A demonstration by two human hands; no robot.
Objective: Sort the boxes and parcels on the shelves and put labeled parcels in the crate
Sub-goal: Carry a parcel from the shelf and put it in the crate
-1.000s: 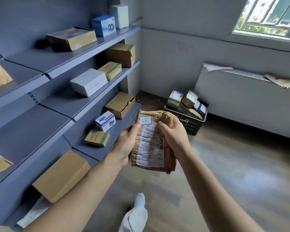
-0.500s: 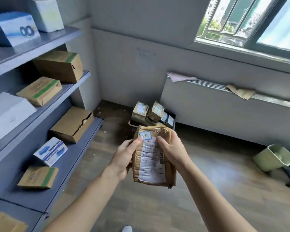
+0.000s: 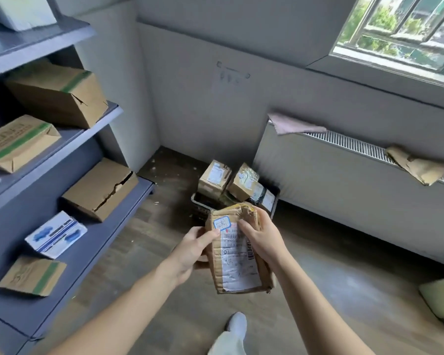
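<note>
Nearest me, a pale shoe (image 3: 237, 322) is planted on the floor. Just above it both hands have the brown parcel (image 3: 239, 283). The left hand (image 3: 190, 252) clamps its left edge with the thumb across the front. The right hand (image 3: 264, 239) curls over the crumpled top right corner. The white shipping label (image 3: 237, 265) faces me, so this one is crate-bound (there's a blue sticker (image 3: 221, 222) too). The grip is unchanged from a second ago. What has changed is the view: the shelves (image 3: 100, 252) have slid off left, and the black crate (image 3: 200, 204) has come from well away to just beyond the parcel's top edge. Labelled parcels (image 3: 214, 176) already sit piled in it, above the rim. I reckon the carry is nearly over, with lowering and letting go next. That heap looks ready to shed a newcomer. Farthest off are the radiator (image 3: 344, 180) and the window (image 3: 400, 29).
</note>
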